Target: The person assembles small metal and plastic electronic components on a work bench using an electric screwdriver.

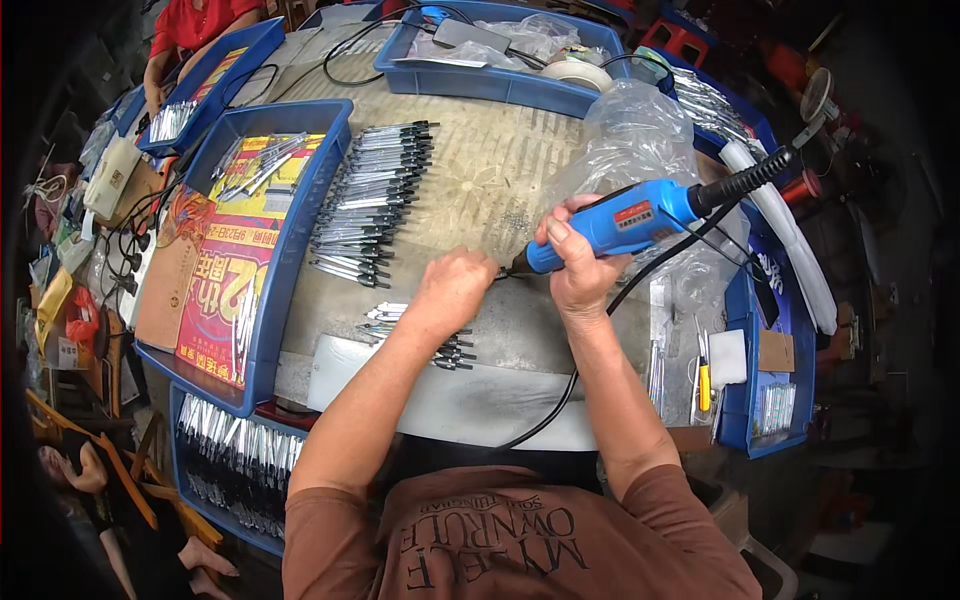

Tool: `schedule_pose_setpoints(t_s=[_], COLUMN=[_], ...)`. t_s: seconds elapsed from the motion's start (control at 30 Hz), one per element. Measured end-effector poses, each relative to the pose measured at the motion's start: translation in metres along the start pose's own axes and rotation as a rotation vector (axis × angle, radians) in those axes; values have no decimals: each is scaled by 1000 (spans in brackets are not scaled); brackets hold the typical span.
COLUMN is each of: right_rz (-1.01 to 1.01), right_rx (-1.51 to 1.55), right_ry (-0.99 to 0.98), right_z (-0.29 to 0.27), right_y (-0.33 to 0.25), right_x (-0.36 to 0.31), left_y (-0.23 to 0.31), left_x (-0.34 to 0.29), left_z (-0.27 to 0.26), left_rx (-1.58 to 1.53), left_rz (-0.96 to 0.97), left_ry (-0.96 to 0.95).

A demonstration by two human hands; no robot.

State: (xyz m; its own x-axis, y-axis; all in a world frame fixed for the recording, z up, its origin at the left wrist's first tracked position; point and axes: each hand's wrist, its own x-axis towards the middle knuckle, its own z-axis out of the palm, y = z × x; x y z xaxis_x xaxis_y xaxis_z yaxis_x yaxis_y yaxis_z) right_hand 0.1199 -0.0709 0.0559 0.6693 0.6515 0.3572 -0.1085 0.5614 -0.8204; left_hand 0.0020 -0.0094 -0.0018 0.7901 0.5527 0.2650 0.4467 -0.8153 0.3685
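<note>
My right hand [578, 262] is wrapped round a blue corded electric screwdriver [625, 220], held tilted with its dark nose pointing left and down. My left hand [458, 287] is closed just left of that nose, its fingertips pinching something small that they mostly hide. Under my left wrist lies a small group of silver and black pens [455, 352]. Farther left, a long row of similar silver pens [368, 190] with black ends lies side by side on the worktable [480, 150].
A blue tray [268, 335] lined with printed sheets holds loose pen parts at left. Below it stands a bin of pens [235, 455]. Clear plastic bags [635, 130] lie behind the tool, whose black cable [560, 400] crosses the table edge. A yellow-handled tool [704, 385] lies right.
</note>
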Motion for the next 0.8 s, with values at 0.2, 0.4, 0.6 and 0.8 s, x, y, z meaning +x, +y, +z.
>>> schedule_pose_setpoints(t_s=[0.2, 0.4, 0.6, 0.8], right_rz=[2, -30, -26, -13], right_rx=[49, 45, 62, 114], right_ry=[-6, -4, 24, 46], right_z=[-2, -7, -10, -12], right_y=[5, 7, 5, 4], right_x=[1, 3, 4, 7], left_y=[1, -1, -4, -4], left_x=[-1, -1, -1, 0], left_z=[0, 3, 1, -1], left_rx=[32, -49, -112, -132], left_rz=[-37, -79, -127, -127], left_ry=[1, 21, 65, 108])
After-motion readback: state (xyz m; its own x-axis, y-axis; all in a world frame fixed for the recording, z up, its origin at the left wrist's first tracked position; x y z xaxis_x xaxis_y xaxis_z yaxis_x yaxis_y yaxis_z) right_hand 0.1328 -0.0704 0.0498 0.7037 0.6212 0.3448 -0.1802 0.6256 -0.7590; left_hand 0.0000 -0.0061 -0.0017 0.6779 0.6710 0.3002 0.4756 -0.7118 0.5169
